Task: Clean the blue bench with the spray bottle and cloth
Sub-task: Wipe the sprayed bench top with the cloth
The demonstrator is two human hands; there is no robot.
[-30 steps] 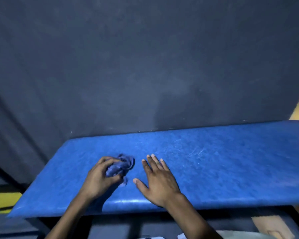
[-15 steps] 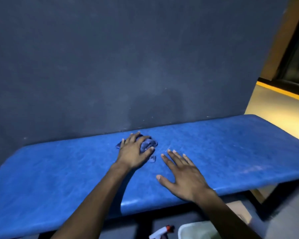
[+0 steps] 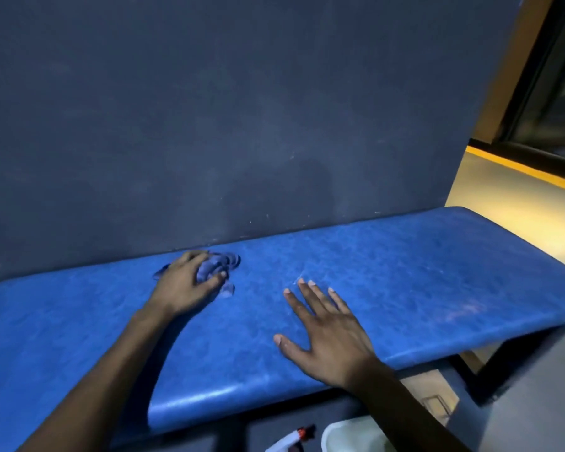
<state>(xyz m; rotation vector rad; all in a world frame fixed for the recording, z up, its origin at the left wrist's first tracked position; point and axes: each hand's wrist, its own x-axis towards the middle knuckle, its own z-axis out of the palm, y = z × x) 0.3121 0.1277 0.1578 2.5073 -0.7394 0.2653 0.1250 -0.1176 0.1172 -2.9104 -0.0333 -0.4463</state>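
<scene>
1. Step in hand, by judgement: wiping. Spraying appears done or paused, since the spray bottle (image 3: 294,440) lies at the bottom edge of the frame, below the front lip of the surface, untouched by either hand.
2. Left hand (image 3: 186,285): fingers curled over a bunched blue cloth (image 3: 217,267), pressing it down on the blue bench (image 3: 405,278) at centre-left of the frame, close to the dark wall (image 3: 242,109) behind.
3. Right hand (image 3: 327,331): flat, fingers spread and straight, palm down on the surface at centre of the frame, holding nothing; probably serving as a brace.
4. Next move, as a judgement: sweep the cloth toward the right of the frame, across the stretch beyond the right hand. Calls for steady downward pressure and for lifting or shifting the bracing hand out of the path.
5. Appearance of the bench: saturated blue, mottled, padded-looking top with a rounded, glossy front edge; faint pale scuffs and fine scratches near centre and toward the right end. Wet or dry: cannot tell.
6. Appearance of the cloth: crumpled, slightly purplish blue, partly hidden under the fingers.
7. Also at lower edge: a white container (image 3: 349,435), beside the bottle.
</scene>
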